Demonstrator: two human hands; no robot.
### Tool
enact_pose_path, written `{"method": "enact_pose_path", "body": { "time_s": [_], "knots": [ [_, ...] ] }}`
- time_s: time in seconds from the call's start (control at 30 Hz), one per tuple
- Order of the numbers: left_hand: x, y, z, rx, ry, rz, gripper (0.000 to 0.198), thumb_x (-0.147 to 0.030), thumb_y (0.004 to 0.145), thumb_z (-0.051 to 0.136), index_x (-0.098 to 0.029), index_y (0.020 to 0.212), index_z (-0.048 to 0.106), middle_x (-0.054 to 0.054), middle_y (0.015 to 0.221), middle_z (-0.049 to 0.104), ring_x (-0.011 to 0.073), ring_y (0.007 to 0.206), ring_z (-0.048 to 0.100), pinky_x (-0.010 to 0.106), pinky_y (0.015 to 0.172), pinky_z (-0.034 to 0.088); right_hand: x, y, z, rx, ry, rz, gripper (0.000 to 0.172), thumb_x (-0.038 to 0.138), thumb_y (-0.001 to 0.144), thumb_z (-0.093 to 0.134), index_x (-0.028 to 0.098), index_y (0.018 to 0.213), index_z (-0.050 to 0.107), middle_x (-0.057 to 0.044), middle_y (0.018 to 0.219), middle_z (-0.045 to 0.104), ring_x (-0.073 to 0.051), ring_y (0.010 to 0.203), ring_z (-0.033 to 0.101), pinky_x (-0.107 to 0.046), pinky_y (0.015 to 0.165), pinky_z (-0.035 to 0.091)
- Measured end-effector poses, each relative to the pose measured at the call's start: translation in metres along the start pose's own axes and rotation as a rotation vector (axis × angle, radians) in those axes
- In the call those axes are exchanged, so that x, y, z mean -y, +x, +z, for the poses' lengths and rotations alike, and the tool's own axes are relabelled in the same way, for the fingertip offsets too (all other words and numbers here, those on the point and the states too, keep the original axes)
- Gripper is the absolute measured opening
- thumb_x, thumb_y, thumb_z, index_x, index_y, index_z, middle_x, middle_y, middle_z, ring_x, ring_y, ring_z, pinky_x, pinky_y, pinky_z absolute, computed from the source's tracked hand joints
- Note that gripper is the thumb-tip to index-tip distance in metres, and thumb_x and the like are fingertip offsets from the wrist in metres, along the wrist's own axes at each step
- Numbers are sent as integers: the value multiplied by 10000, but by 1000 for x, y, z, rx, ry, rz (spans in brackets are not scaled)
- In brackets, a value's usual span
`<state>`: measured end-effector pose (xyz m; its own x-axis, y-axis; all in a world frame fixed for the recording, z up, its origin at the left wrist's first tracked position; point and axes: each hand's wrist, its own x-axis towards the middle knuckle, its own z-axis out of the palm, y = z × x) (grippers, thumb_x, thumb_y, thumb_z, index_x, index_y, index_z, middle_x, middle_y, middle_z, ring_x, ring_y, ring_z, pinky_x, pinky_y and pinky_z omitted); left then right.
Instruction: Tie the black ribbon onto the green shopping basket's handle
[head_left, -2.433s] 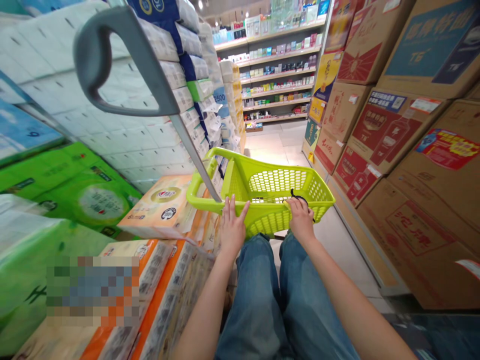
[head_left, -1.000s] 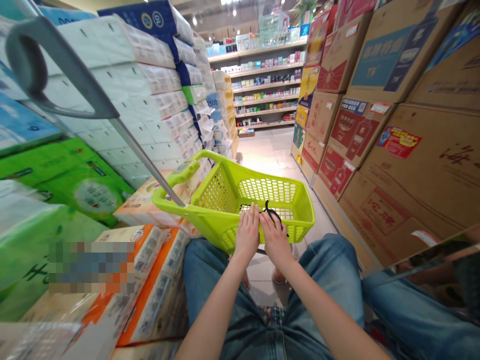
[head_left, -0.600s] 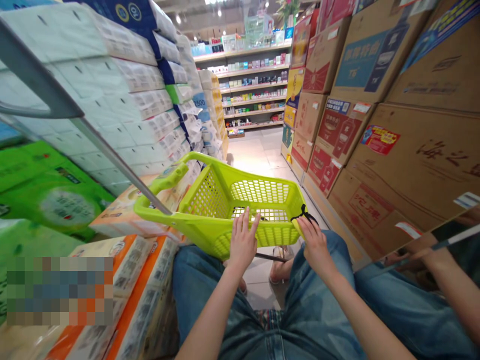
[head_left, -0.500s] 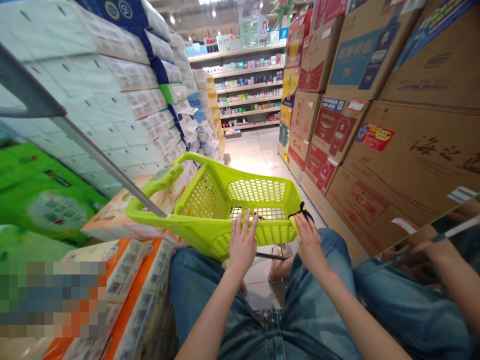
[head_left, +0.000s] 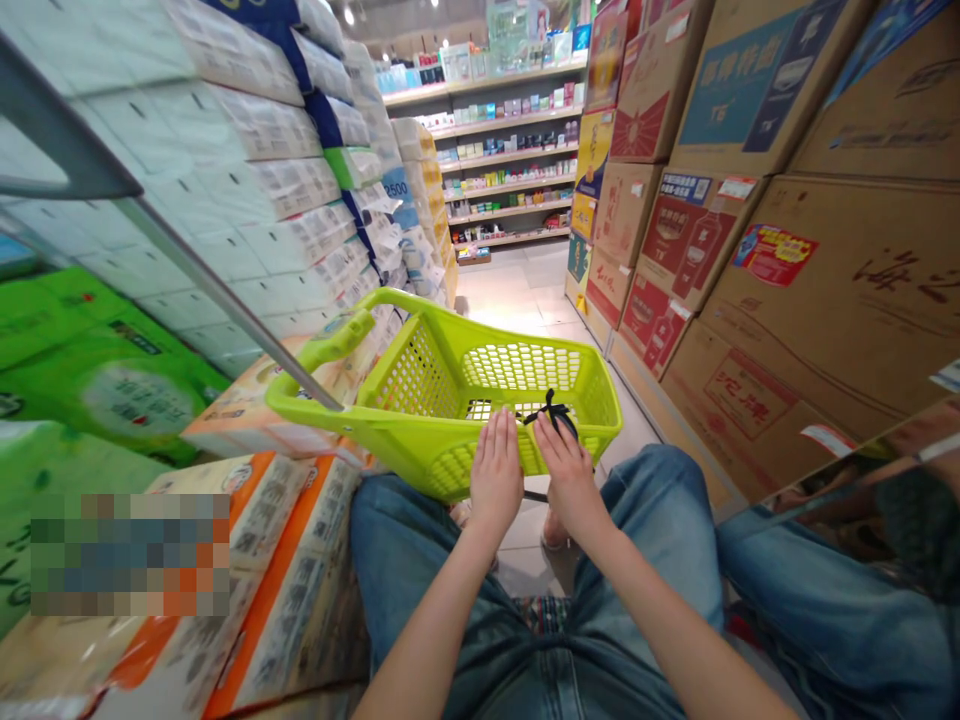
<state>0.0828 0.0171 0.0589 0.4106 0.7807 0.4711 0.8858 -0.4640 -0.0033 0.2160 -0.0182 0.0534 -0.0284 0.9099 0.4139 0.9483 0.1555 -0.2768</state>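
A lime-green plastic shopping basket (head_left: pixel 442 440) with grid sides stands in front of my knees, its long pull handle (head_left: pixel 225 290) slanting up to the left. My left hand (head_left: pixel 496 475) rests at the near rim, fingers stretched out side by side over the edge. Just right of it, my right hand (head_left: pixel 566 465) has its fingers together at the same rim. A small black item with thin loose ends (head_left: pixel 553 408) shows at its fingertips, above the basket's inside. The fingers partly cover this item, so its kind cannot be made out.
Stacked tissue packs (head_left: pixel 270 180) line the left side, with green packs (head_left: pixel 112 370) and orange-edged packs (head_left: pixel 292 540) lower down. Cardboard cartons (head_left: pixel 825 240) form a wall on the right. Past the tiled floor (head_left: pixel 517 290) stand product shelves (head_left: pixel 510 170).
My right hand has moved left along the near rim with the black item, from the basket's right corner to beside my left hand. The view has shifted slightly.
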Motion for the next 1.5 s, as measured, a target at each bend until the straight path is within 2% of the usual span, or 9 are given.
{"method": "enact_pose_path", "body": {
  "time_s": [0.2, 0.3, 0.47, 0.67, 0.8, 1.1, 1.2, 1.3, 1.5],
  "knots": [
    [-4, 0, -2, 11, -43, -32, 785, -68, 828, 428, -59, 1568, 165, 135, 1633, 285, 236, 1536, 173, 427, 1251, 236, -82, -26, -10, -96, -21, 89, 907, -19, 718, 391, 202, 1583, 233, -69, 1606, 364, -254, 1480, 296, -441, 1060, 439],
    [-6, 0, -3, 9, -61, -62, 782, -86, 825, 445, -50, 1561, 182, 142, 1630, 288, 234, 1537, 170, 422, 1256, 221, -103, -31, -10, -137, 0, 128, 961, -17, 683, 397, 198, 1595, 182, -86, 1605, 361, -253, 1457, 340, -469, 1116, 409],
    [-8, -2, -3, -2, -69, -60, 786, -82, 820, 447, -47, 1560, 183, 153, 1623, 302, 240, 1534, 184, 428, 1253, 229, -54, -19, -6, -122, -4, 218, 958, -1, 658, 421, 146, 1583, 217, -109, 1617, 331, -296, 1484, 270, -497, 1079, 435],
    [-3, 0, -2, 2, -40, -40, 719, -79, 872, 394, -86, 1564, 201, 151, 1612, 329, 236, 1525, 219, 449, 1236, 274, 32, 9, -5, 101, 11, 68, 817, -30, 740, 346, 157, 1535, 348, -67, 1642, 272, -226, 1514, 216, -421, 1042, 427],
    [-3, 0, -2, -4, -53, -43, 755, -57, 848, 399, -94, 1570, 181, 142, 1617, 321, 237, 1523, 227, 454, 1234, 277, 21, 5, -2, 72, 51, -15, 808, -35, 757, 345, 169, 1539, 345, -51, 1631, 300, -211, 1512, 224, -418, 1065, 394],
    [-6, 1, 2, 3, -72, -64, 841, -88, 810, 474, -67, 1576, 129, 154, 1629, 285, 248, 1535, 182, 439, 1249, 236, -82, -32, -10, -122, 14, 70, 915, -24, 731, 383, 228, 1592, 201, -77, 1603, 368, -264, 1491, 285, -445, 1063, 436],
    [-9, 1, 3, 9, -70, -81, 849, -83, 809, 470, -78, 1581, 116, 153, 1637, 265, 259, 1534, 180, 446, 1245, 242, -98, -33, -13, -144, 37, 101, 950, -25, 705, 379, 250, 1594, 188, -56, 1606, 365, -246, 1476, 314, -441, 1085, 433],
    [-9, -1, 3, 5, -51, -75, 843, -60, 815, 454, -93, 1584, 111, 145, 1649, 230, 251, 1536, 162, 442, 1241, 252, -83, -28, -11, -152, 27, 172, 964, -14, 685, 395, 238, 1594, 193, -54, 1609, 360, -260, 1471, 316, -443, 1060, 446],
    [-8, -4, 4, 0, -20, -69, 767, -59, 868, 397, -76, 1581, 117, 137, 1655, 192, 229, 1540, 139, 435, 1239, 261, 3, -2, -2, -33, -9, 115, 845, -22, 741, 375, 212, 1552, 330, -49, 1597, 380, -249, 1483, 282, -426, 1018, 401]
  ]
}}
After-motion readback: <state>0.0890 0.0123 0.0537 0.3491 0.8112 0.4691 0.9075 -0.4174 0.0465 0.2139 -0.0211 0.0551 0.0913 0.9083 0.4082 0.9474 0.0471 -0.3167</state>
